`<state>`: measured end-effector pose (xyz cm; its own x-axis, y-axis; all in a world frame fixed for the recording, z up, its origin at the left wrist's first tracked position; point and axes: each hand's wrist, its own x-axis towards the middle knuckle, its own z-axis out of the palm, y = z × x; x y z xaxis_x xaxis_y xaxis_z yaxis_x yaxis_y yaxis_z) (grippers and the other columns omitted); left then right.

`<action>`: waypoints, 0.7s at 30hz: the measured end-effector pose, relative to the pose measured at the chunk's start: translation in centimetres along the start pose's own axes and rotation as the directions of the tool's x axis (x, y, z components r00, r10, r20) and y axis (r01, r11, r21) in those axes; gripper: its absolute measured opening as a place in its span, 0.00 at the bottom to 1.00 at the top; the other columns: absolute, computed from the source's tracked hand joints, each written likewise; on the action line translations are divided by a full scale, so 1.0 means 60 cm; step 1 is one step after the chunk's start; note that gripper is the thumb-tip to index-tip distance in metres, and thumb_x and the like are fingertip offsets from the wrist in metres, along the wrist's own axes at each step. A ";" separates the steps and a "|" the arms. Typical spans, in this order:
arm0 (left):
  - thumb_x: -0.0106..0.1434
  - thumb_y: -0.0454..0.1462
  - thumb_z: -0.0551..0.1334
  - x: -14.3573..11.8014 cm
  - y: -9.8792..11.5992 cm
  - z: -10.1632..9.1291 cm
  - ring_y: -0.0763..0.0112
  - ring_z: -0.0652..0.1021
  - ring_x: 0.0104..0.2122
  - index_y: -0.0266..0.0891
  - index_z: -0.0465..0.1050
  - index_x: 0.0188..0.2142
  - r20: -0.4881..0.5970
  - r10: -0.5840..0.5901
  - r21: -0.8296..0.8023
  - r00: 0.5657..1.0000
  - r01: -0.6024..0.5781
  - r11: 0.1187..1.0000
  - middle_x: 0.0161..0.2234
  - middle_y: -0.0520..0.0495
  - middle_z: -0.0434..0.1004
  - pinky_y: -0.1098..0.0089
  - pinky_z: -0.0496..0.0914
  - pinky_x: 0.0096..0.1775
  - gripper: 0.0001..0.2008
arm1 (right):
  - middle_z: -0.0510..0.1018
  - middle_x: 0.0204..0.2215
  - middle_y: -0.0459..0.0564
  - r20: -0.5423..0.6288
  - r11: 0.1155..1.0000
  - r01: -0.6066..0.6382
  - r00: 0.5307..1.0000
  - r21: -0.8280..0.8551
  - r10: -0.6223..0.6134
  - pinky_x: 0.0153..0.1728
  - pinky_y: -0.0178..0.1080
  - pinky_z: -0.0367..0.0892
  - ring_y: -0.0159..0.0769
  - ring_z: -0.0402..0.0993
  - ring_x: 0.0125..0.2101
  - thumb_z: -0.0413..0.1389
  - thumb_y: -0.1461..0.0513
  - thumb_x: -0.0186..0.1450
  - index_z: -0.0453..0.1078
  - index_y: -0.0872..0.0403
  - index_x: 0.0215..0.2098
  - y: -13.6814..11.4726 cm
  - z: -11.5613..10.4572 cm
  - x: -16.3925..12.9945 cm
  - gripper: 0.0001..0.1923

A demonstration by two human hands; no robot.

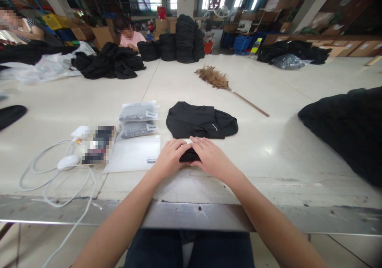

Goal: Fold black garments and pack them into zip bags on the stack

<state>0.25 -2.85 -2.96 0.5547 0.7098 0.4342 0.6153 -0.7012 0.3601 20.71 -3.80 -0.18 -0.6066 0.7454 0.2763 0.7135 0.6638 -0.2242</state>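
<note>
A small folded bundle of black cloth (190, 156) lies near the table's front edge, between my two hands. My left hand (171, 154) is curled over its left side, and my right hand (210, 154) closes over its right side. The fingers of both hands almost meet at the top of the bundle, hiding most of it. Just beyond the fingertips, a black garment (197, 121) with a small pale logo is spread on the table. To the left are two filled clear bags (139, 129) with barcode labels and a flat frosted bag (131, 156).
A phone (98, 144) and a looped white cable (68, 162) lie at left. A feather duster (213, 77) rests beyond the garment. Black cloth is heaped at right (349, 125), and stacks of black cloth (186, 39) stand at the back. Other people (131, 37) sit across the table.
</note>
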 end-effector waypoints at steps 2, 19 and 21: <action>0.62 0.42 0.66 0.001 0.005 -0.001 0.56 0.72 0.50 0.44 0.65 0.57 -0.007 -0.021 -0.085 1.000 0.021 0.996 0.50 0.41 0.73 0.56 0.68 0.52 0.25 | 0.74 0.54 0.61 0.036 0.998 -0.064 0.997 0.023 0.063 0.51 0.54 0.69 0.53 0.73 0.52 0.62 0.63 0.61 0.61 0.54 0.59 0.001 0.006 0.000 0.29; 0.64 0.30 0.52 -0.087 -0.145 -0.105 0.58 0.73 0.55 0.35 0.71 0.54 -0.194 -0.566 0.003 0.801 0.578 0.816 0.56 0.37 0.72 0.57 0.68 0.56 0.20 | 0.70 0.60 0.58 -0.180 0.999 0.053 0.982 -0.012 -0.054 0.57 0.54 0.68 0.50 0.60 0.64 0.48 0.76 0.52 0.67 0.57 0.52 0.052 0.039 -0.001 0.30; 0.62 0.27 0.51 -0.094 -0.157 -0.095 0.59 0.72 0.56 0.36 0.69 0.57 -0.121 -0.587 0.058 0.801 0.596 0.801 0.58 0.38 0.70 0.58 0.67 0.58 0.24 | 0.69 0.61 0.57 -0.214 0.996 0.089 0.973 0.002 -0.087 0.58 0.55 0.67 0.49 0.56 0.66 0.46 0.77 0.50 0.66 0.57 0.53 0.051 0.050 -0.001 0.33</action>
<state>-11.88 -0.65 -4.07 0.0152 0.9715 0.2365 0.8560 -0.1349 0.4990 21.89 -1.62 -3.70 -0.5775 0.6546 0.4879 0.6558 0.7279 -0.2005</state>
